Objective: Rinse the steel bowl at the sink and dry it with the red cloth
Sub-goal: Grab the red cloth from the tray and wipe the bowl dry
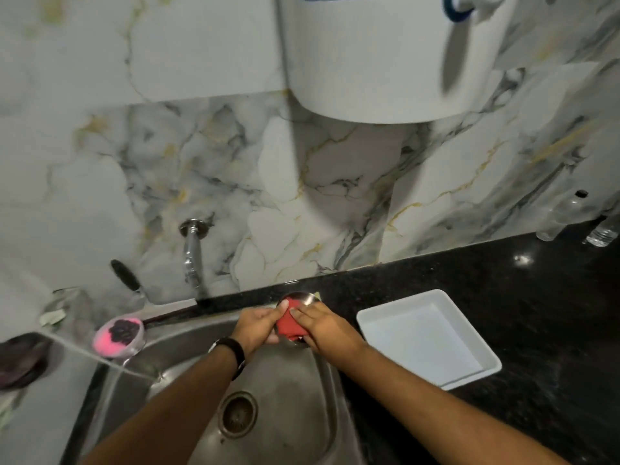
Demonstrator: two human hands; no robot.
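A small steel bowl (303,297) is held above the far right corner of the steel sink (292,397); only its far rim shows. The red cloth (289,325) is bunched against and inside the bowl, between both hands. My left hand (256,325), with a dark watch on the wrist, grips the bowl's left side and touches the cloth. My right hand (323,325) presses the cloth onto the bowl with its fingers spread over it. The tap (192,253) on the wall is to the left, and no water is seen running.
A white rectangular tray (427,337) lies on the black counter (536,297) right of the sink. A pink soap dish with a dark scrubber (119,332) sits at the sink's left rim. Clear bottles (577,219) stand at the far right. A white appliance (379,62) hangs overhead.
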